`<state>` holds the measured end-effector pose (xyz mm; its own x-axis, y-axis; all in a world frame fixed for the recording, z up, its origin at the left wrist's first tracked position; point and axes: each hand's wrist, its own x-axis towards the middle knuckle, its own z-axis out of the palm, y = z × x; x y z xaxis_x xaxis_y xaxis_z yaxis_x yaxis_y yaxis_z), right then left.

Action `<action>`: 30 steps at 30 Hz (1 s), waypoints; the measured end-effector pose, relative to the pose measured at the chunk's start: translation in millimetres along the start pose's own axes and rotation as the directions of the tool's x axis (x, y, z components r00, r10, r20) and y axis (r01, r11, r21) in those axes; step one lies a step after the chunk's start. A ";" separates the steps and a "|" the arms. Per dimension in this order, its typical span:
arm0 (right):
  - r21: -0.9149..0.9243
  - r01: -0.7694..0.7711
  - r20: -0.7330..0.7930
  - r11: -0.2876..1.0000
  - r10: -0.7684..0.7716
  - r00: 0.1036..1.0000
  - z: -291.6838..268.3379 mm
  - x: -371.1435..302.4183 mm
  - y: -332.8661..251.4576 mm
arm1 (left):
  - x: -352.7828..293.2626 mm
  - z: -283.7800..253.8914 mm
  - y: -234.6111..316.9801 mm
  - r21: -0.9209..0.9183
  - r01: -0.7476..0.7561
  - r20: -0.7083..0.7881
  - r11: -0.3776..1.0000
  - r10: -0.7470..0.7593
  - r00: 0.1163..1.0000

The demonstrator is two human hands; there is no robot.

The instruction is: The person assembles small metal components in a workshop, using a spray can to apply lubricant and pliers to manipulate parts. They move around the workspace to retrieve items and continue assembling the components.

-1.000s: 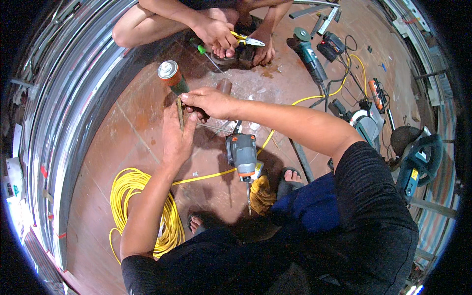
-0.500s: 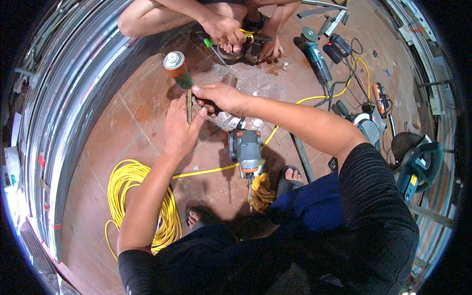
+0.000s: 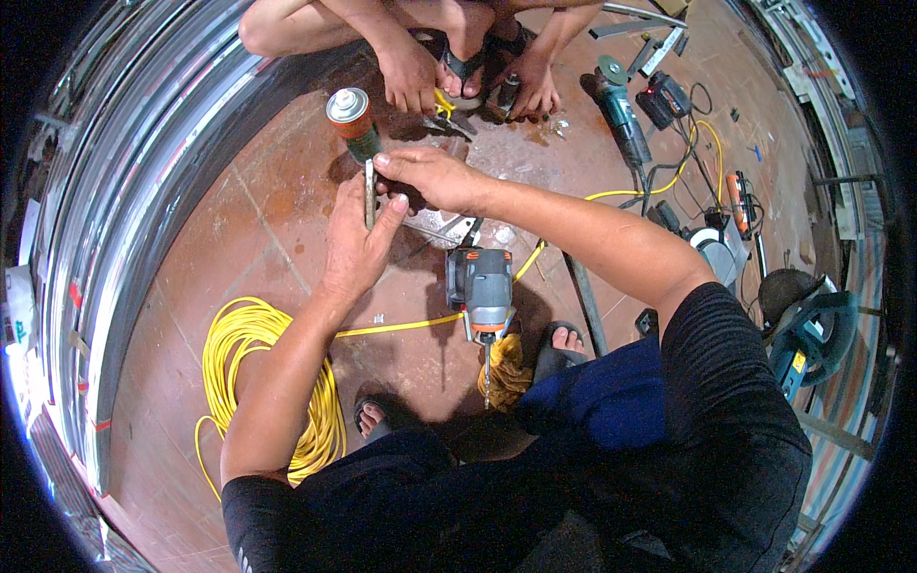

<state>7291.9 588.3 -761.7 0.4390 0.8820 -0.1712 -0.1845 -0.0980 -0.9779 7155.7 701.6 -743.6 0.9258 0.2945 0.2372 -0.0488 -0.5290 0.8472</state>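
A narrow, straight metal piece (image 3: pixel 370 194) stands roughly upright between my two hands. My left hand (image 3: pixel 355 244) is closed on it, thumb on one side and fingers on the other. The thumb of my right hand (image 3: pixel 435 180) rests by its upper end, with the other fingers curled in behind and partly hidden. Just beyond my fingers is an orange and green spray can (image 3: pixel 351 122) with a white top. Below my hands a grey and orange power drill (image 3: pixel 482 286) has its long bit directed toward me.
A coil of yellow cable (image 3: pixel 239 353) lies at left, beside long metal profiles (image 3: pixel 153 191). A co-worker's hands (image 3: pixel 411 81) are near yellow-handled pliers (image 3: pixel 451 116). At right are an angle grinder (image 3: pixel 623 119), a battery pack (image 3: pixel 662 98) and a teal power saw (image 3: pixel 812 334). A brown glove (image 3: pixel 511 372) lies by the drill.
The metal piece has turned slightly and shows a brighter face. The co-worker's hand has moved down and left, and the pliers now sit lower. The green-handled screwdriver is no longer visible.
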 end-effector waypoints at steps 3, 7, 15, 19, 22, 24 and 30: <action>-0.089 0.108 -0.031 0.990 -0.111 0.993 3.5 0.8 -4.0 | 2.4 1.9 0.5 -0.255 0.182 0.024 0.950 -0.182 0.983; -0.683 0.233 -0.099 0.693 -0.403 0.910 5.1 -5.2 -12.2 | 6.9 3.9 6.3 -0.435 0.438 0.106 0.787 -0.438 0.893; -0.515 0.085 -0.260 0.853 -0.250 0.933 12.9 -6.8 -25.4 | 7.7 10.6 9.9 -0.190 0.134 -0.012 0.973 -0.139 0.990; 0.030 -0.148 -0.293 0.989 0.150 0.944 27.0 -7.1 -35.4 | 6.3 5.5 3.6 0.070 0.021 -0.034 0.997 -0.019 0.999; 0.173 -0.115 -0.395 0.978 0.176 0.902 36.8 -3.8 -39.0 | 5.8 3.7 1.6 0.206 -0.064 -0.037 0.976 0.073 0.997; 0.009 -0.080 -0.473 0.997 0.075 0.878 38.3 -0.2 -38.0 | 6.9 4.3 2.1 0.136 -0.068 -0.057 0.988 0.077 0.995; -0.300 0.103 -0.412 0.948 -0.227 0.882 29.0 1.3 -28.6 | 15.5 3.2 8.7 -0.331 0.275 0.004 0.903 -0.290 0.957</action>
<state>7272.2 605.6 -730.5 0.7917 0.6105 0.0213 0.1343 -0.1400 -0.9810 7170.9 699.0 -734.1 0.9015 0.4324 -0.0205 0.0865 -0.1336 0.9873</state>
